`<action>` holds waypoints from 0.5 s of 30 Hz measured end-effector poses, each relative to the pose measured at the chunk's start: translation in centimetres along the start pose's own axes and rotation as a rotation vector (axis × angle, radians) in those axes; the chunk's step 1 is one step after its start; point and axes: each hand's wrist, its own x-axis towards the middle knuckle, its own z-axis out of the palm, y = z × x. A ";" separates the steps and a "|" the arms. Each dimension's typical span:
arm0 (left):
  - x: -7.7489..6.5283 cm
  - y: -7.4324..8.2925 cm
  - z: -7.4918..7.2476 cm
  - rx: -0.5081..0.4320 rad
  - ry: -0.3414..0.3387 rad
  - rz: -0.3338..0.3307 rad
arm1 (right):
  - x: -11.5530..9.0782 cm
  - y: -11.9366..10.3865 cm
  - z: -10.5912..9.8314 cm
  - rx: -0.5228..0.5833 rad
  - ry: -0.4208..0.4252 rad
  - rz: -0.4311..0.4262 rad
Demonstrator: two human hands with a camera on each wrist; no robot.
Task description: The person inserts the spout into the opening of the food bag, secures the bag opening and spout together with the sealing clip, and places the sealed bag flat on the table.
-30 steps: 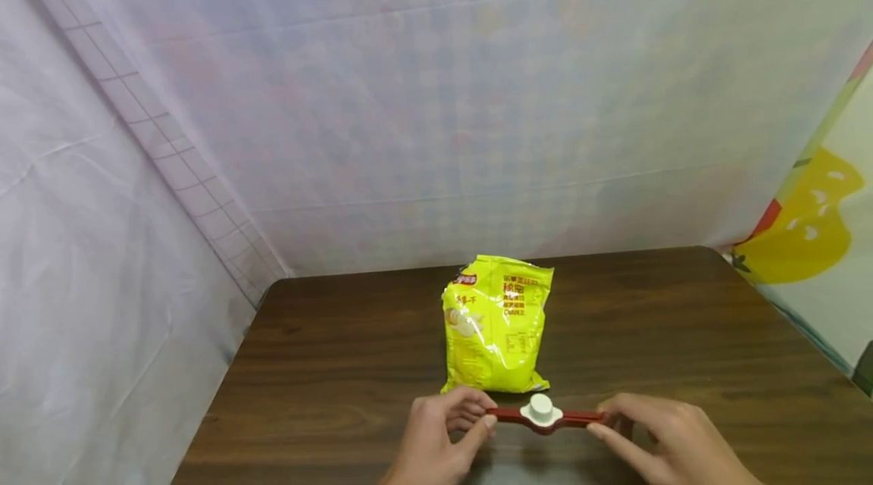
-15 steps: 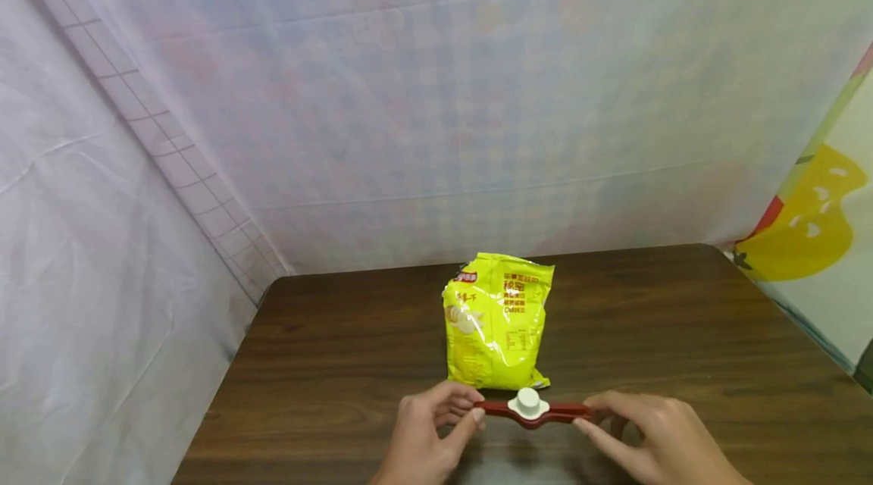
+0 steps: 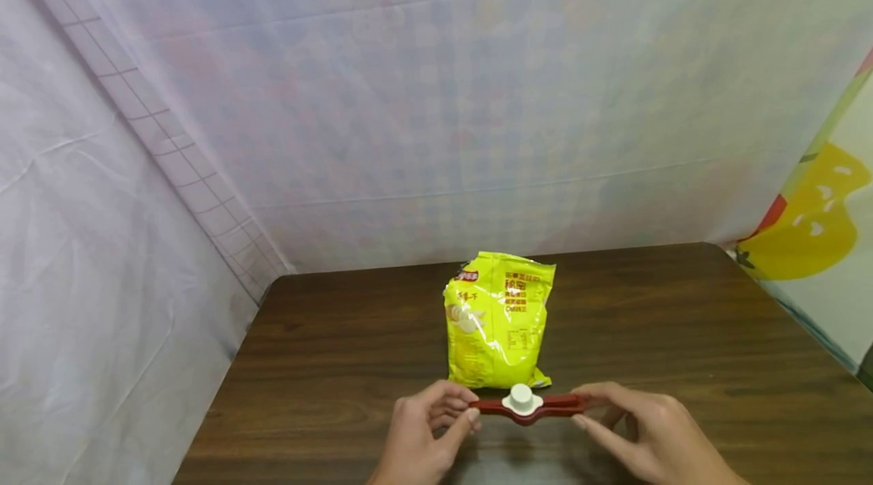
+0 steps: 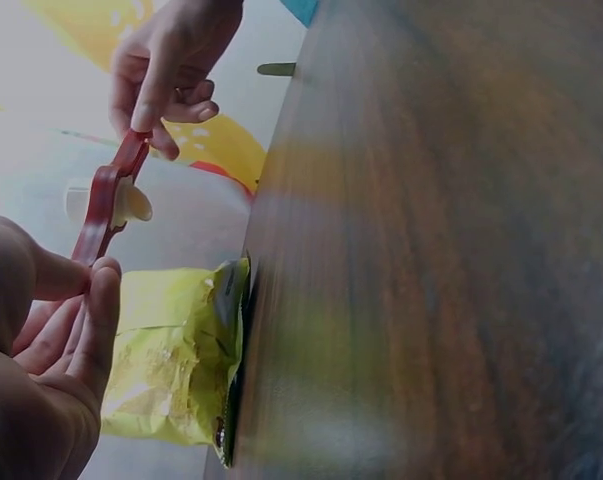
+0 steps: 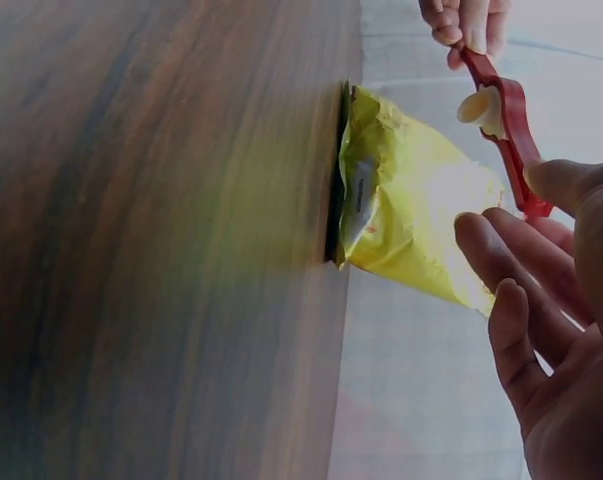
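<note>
A dark red bag clip [image 3: 491, 408] with a white capped spout [image 3: 521, 398] at its middle is held level above the table, in front of a chip bag. My left hand [image 3: 424, 432] pinches its left end between thumb and fingers. The right end is pinched by my right hand [image 3: 651, 428], where the clip's two bars look slightly apart. Both wrist views show the spout's funnel-like lower end [image 4: 138, 203] on the underside. The bright yellow chip bag [image 3: 496, 330] stands upright just beyond the clip, touched by neither hand.
The dark wood-grain table [image 3: 327, 364] carries the bag. A pale patterned curtain [image 3: 436, 106] hangs behind it, with a white sheet [image 3: 89, 258] on the left. On the right is a white surface with a yellow printed shape [image 3: 801, 235].
Both hands have shifted a little left and slightly away from me, carrying the clip with them. At its right end the bars look a little wider apart. The bag stays put.
</note>
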 end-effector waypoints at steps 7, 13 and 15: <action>0.0 0.1 0.0 -0.009 0.007 -0.011 | -0.1 0.3 0.1 0.034 0.030 -0.049; -0.1 0.0 0.1 -0.005 0.005 -0.023 | -0.2 0.6 0.2 0.047 0.021 -0.081; -0.1 -0.1 0.1 -0.011 0.004 -0.018 | -0.2 0.4 0.2 0.053 0.010 -0.053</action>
